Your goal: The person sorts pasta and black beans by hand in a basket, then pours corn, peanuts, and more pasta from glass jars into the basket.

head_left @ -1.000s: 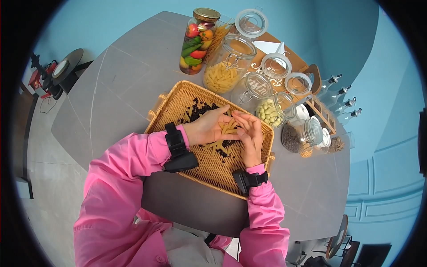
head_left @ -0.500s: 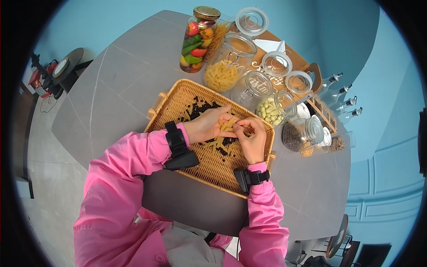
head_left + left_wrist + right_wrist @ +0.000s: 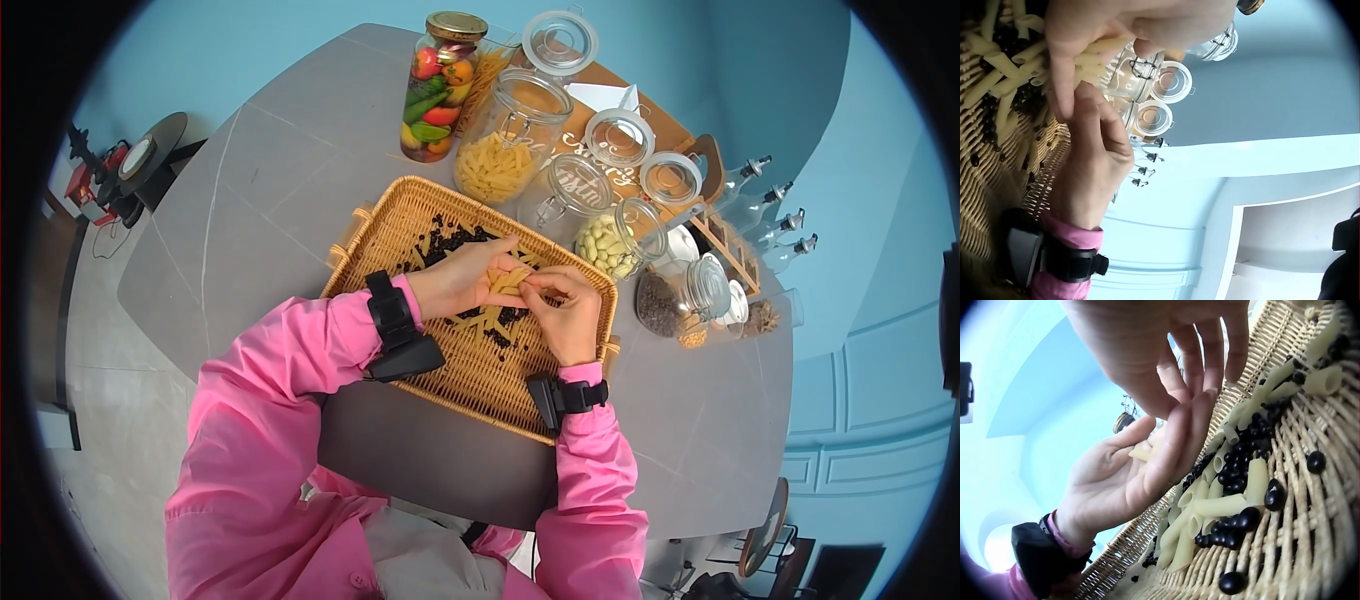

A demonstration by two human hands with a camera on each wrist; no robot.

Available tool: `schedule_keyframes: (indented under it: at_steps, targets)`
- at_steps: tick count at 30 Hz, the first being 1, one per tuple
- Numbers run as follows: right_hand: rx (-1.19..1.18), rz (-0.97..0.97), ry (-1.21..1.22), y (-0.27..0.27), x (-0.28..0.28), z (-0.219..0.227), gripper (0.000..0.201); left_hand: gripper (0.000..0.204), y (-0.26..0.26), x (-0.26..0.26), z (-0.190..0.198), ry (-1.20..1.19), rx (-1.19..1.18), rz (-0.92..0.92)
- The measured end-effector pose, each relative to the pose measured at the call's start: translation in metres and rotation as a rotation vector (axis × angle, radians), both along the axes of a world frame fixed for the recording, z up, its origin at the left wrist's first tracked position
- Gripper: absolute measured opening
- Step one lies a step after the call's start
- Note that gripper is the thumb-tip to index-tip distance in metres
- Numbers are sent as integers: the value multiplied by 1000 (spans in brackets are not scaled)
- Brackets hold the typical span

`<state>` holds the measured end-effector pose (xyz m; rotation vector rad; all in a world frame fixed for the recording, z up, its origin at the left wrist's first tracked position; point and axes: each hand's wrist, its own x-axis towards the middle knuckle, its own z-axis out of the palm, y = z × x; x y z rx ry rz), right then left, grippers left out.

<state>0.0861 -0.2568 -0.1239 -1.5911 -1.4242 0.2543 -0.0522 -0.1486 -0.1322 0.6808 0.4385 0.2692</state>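
Note:
My left hand [image 3: 462, 283] is cupped palm-up over a woven wicker tray [image 3: 455, 398]. It holds several pieces of penne pasta [image 3: 507, 284], their tubes lying across the palm and fingers. Reaching in from the right, my right hand [image 3: 568, 322] has its thumb and index finger pinched together at the penne, right by the left fingertips. The pinched spot is partly hidden behind the fingers. Below both hands, more penne [image 3: 1219, 506] lies mixed with shiny black beans [image 3: 1226, 534] on the tray bottom.
Beyond the tray stand a glass jar of penne [image 3: 495, 172], a tall jar of colourful vegetables [image 3: 430, 105], a lidded jar [image 3: 570, 190] and a jar of pale beans [image 3: 605, 245]. Farther right are a jar of dark grains [image 3: 657, 305] and several glass bottles [image 3: 785, 225] with pourers.
The right hand's fingers have gone from loosely spread by the left palm to thumb and index pinched together at the penne. The left hand stays nearly in place.

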Motion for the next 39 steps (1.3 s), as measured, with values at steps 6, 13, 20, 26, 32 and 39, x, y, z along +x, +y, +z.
schedule_keyframes:
  at_steps: [6,13,20,26,32,39]
  targets:
    - [6,-37,17,0,-4,4,9,49,1,1,-1,-33,-70,15]
    - [14,-141,75,1,-1,-2,11,38,2,2,-1,-33,-74,62]
    - [-48,-96,-157,1,7,-6,17,21,14,-12,12,32,111,188]
    - [-75,253,-325,0,-15,2,68,24,9,-14,22,128,247,254]
    - [-214,323,-544,-3,-20,-11,97,29,-1,-9,52,148,645,376]
    - [-205,298,-566,-1,-15,-20,95,36,76,21,125,89,1281,651]
